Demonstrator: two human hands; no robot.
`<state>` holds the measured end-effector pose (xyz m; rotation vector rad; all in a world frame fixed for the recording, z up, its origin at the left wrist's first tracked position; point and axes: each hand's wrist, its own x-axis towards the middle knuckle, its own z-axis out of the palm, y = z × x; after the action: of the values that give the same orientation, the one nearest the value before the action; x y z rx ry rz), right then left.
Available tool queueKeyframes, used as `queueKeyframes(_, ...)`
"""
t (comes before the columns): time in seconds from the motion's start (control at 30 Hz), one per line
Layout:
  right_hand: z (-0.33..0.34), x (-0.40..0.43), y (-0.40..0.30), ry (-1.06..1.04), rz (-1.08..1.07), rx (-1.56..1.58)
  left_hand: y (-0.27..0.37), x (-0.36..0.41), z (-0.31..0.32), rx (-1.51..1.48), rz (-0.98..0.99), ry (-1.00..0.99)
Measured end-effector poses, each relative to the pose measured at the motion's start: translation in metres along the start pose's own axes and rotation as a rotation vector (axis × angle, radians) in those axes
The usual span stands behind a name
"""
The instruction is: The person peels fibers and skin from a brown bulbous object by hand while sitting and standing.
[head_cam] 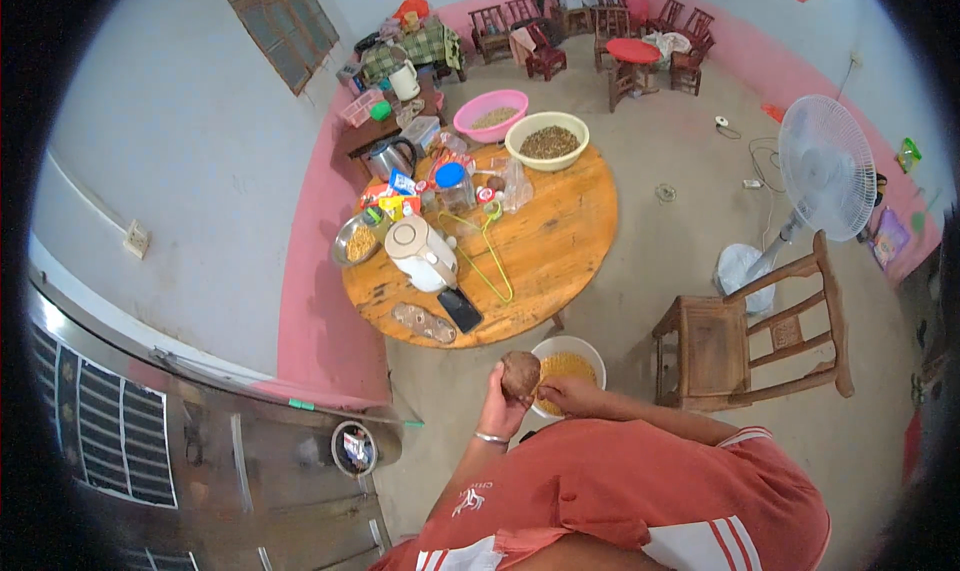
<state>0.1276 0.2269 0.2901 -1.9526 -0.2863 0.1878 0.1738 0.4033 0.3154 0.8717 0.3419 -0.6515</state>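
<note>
My left hand (504, 409), with a silver bangle at the wrist, holds up a rounded brown lump (520, 374). It has a rough surface, like a tuber, but its exact kind is unclear. My right hand (571, 395) is close to the lump's right side with its fingers bent. Whether those fingers pinch anything is too small to tell. Just beyond and below both hands, a white bucket (600, 359) holds yellow grains (568, 366) that look like corn kernels. My right hand and forearm hide part of its near side.
A round wooden table (555, 271) stands ahead, bearing a white kettle (420, 252), a phone (460, 310), a yellow-green hanger (491, 259) and basins of grain. Right of me are a wooden chair (712, 353) and a pedestal fan (821, 169). A waste bin (335, 451) sits left, near the door.
</note>
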Motion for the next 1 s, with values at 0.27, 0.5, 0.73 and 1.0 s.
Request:
queueKeyframes(0.27, -0.028, -0.001, -0.020, -0.049, -0.205, -0.145, -0.012, -0.005, -0.010, 0.836, 0.138, 0.048)
queueKeyframes(0.5, -0.044, -0.002, -0.031, 0.008, -0.178, -0.118, 0.004, -0.034, -0.004, 0.501, -0.338, -0.252)
queueKeyframes(0.73, -0.009, -0.009, 0.011, 0.092, -0.042, 0.051, -0.009, -0.039, 0.013, -0.171, -0.115, -0.142)
queueKeyframes(1.0, -0.020, -0.013, -0.024, -0.150, -0.052, 0.008, -0.017, -0.008, -0.001, 0.642, 0.338, 0.280)
